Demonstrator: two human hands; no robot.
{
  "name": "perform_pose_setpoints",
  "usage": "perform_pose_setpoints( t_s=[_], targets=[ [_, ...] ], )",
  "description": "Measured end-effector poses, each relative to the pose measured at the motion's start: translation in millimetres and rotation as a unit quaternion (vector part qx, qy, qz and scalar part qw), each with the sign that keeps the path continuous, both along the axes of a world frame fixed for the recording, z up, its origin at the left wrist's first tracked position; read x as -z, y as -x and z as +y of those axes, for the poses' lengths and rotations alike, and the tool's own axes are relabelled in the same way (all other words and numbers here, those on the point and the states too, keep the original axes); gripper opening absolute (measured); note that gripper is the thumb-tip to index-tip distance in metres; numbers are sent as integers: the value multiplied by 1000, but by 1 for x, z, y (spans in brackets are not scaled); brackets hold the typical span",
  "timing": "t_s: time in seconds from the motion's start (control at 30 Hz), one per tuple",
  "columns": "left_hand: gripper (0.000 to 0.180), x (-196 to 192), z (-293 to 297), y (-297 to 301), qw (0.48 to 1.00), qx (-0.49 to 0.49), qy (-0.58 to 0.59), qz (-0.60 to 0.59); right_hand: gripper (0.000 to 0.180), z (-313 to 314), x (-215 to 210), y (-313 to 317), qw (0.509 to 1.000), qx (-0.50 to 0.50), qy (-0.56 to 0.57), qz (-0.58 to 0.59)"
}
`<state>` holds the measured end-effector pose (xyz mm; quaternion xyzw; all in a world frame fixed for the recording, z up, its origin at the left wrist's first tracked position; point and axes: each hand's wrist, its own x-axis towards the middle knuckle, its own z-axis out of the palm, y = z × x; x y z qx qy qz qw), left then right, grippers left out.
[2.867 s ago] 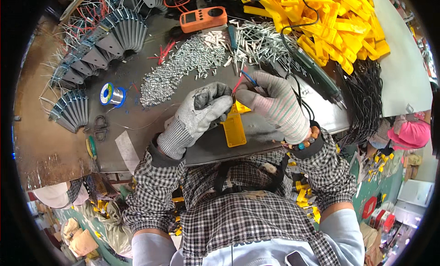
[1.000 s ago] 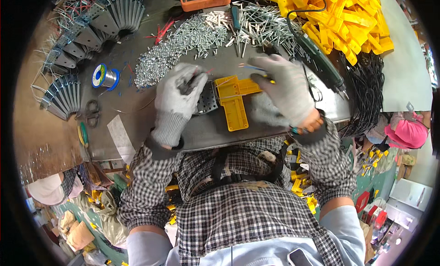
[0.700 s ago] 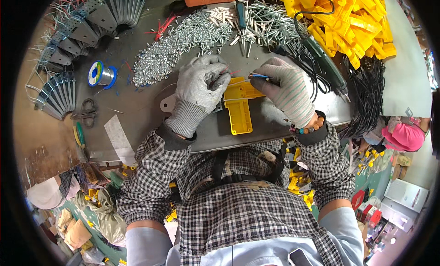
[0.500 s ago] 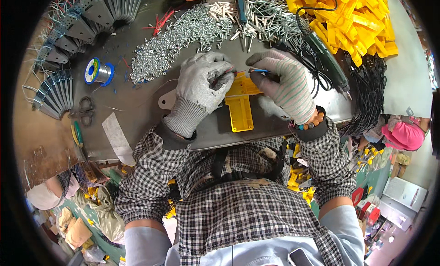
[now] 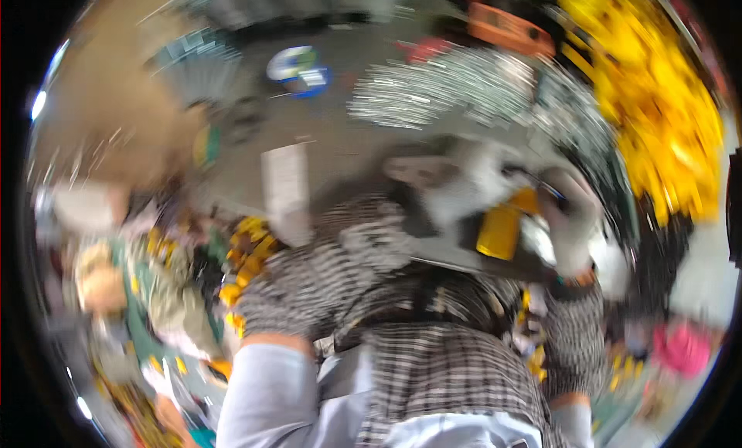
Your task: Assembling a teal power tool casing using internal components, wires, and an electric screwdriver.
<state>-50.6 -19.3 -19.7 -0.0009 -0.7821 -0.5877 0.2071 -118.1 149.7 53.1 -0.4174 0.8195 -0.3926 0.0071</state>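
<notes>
Though blurred, left hand [image 5: 471,189], right hand [image 5: 568,224] flanking yellow part [image 5: 498,232], bench edge.

Blurred screw heap [image 5: 456,89], tape roll [image 5: 297,68], yellow parts pile [image 5: 657,100]

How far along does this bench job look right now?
Hard to judge: the picture is badly blurred. In hand: both gloved hands, left hand and right hand, meet at a yellow plastic part on the bench edge. Left: a big pile of yellow parts and a heap of screws remain behind. Nothing visibly finished.
</notes>
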Motion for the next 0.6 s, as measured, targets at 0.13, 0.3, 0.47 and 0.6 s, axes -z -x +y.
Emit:
perform_pose_setpoints(
  t_s=[0.13, 0.3, 0.47, 0.6],
  targets=[
    [8, -6, 23, 14, 988, -125, 74, 57, 11, 34, 12, 34, 996, 77, 6, -35],
    [41, -18, 17, 14, 947, -159, 262, -97, 17, 28, 0, 143, 999, 17, -28, 22],
    [84, -13, -11, -70, 899, -378, 222, 14, 47, -15, -22, 142, 964, -65, -72, 246],
    [49, -35, -38, -242, 848, -482, -220, 26, 43, -33, -23, 107, 965, -144, -12, 219]
  ],
)
